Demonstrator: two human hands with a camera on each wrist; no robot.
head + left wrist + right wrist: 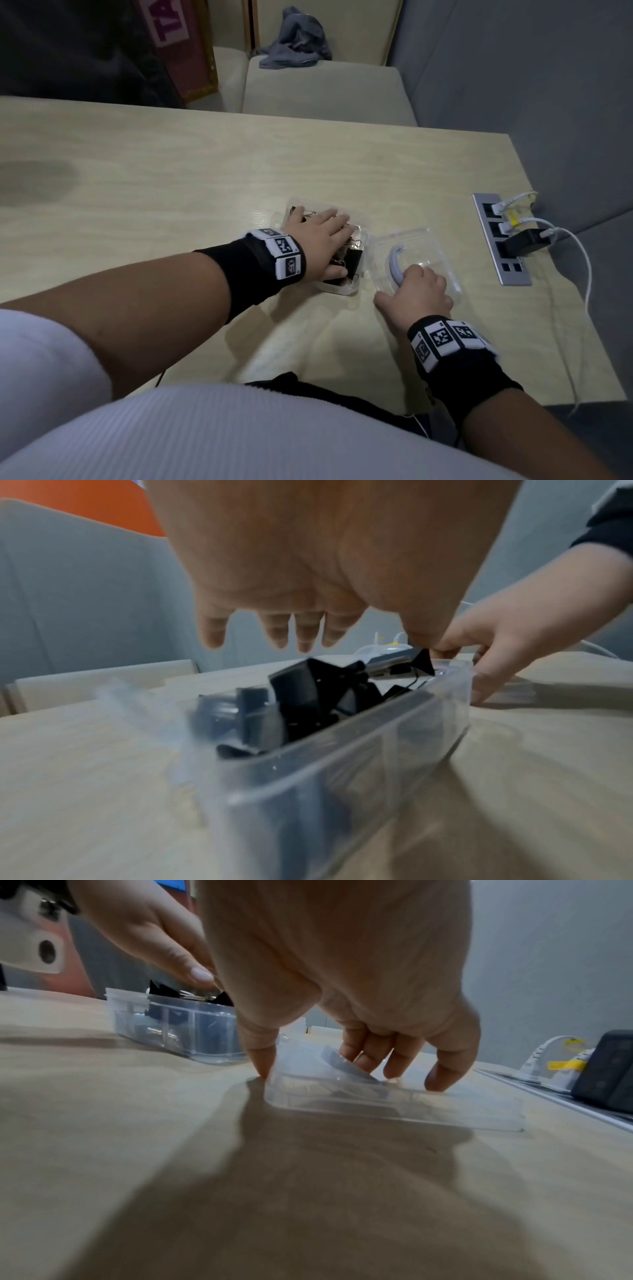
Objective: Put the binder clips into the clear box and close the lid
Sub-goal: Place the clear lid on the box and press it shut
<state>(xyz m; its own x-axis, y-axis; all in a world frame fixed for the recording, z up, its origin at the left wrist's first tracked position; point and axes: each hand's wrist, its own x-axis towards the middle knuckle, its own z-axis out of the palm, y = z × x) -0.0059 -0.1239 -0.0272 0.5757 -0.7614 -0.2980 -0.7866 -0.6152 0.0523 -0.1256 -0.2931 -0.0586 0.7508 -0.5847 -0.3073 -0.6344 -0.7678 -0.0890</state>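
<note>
Two hands on the counter (171, 164) | head: left hand (317, 240) flat, fingers spread over binder clips (352, 255) heaped in clear box (346, 291); right hand (419, 291) beside it, grip curled on detached lid (435, 240) | left wrist: fingers straight above clips | right wrist: thumb and fingertips pinch lid's edges, lid flat on counter

Bare table (171, 178) left — socket strip (501, 240), cables (579, 253) crowd the right.

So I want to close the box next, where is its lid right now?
Head view: the lid lies on the table, right of the box, under the right hand.
</note>
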